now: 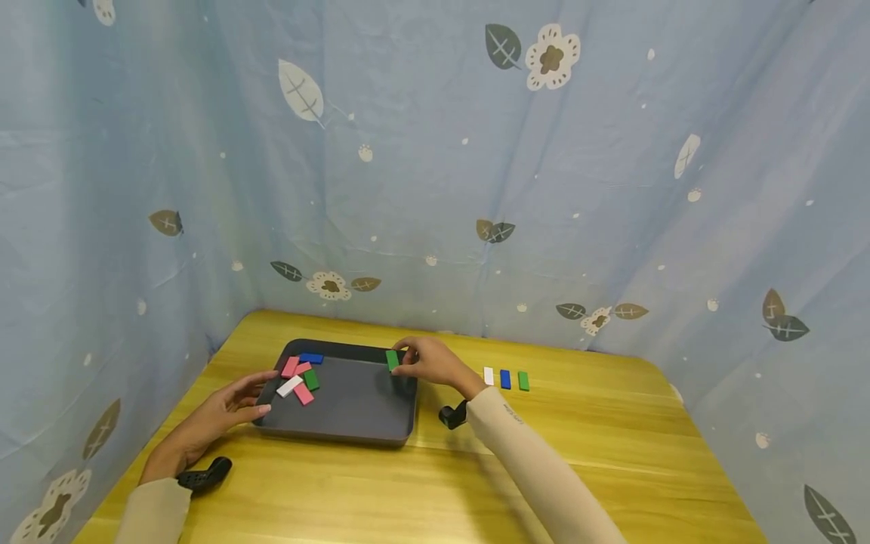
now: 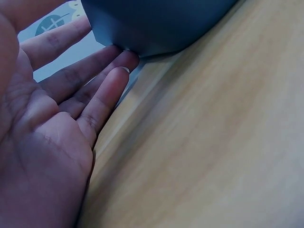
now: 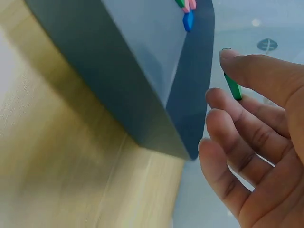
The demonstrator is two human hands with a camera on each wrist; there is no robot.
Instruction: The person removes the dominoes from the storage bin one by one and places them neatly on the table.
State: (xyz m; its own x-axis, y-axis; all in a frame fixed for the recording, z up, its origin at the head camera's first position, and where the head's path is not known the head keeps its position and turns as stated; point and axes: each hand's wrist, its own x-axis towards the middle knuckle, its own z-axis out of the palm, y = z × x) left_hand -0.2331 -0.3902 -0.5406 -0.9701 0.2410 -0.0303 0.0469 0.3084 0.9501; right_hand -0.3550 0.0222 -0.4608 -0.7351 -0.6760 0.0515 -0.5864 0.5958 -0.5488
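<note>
Clock set on the tray in the head view, 12 at its far edge.

Progress: part-way, by my reading. Three tiles lay outside at 3 o'clock, spaced in a neat row on the worktop [image 1: 612, 431]: white tile [image 1: 488, 375], blue tile [image 1: 505, 379], green tile [image 1: 522, 381], none touching. Six others sat in the tray [image 1: 360, 412], heaped at 10 o'clock: three pink, one each of white, blue and green, some overlapping in a jumbled pile [image 1: 311, 379]. If the row was the finished part, the pile was the remainder. Could not tell whether the held tile was coming out or going in.

Right hand [image 1: 435, 361], 2 o'clock: thumb and fingers pinched a green block [image 3: 232, 87], raised near the tray's far corner; spare fingers loosely bent. Left hand [image 1: 220, 414], 9 o'clock: fingers fairly straight, touching the tray wall, gripping no tile.

Materials: tiles small, flat, oblong, crisp-edged, plastic-looking. Tray matte dark grey, rectangular with rounded corners and raised walls. Worktop yellow, streaked with wood grain. Beyond, at 12, a softly creased pale-blue curtain [image 1: 421, 189] printed with leaves and flowers. Sleeves [image 1: 544, 461] smooth, beige.
</note>
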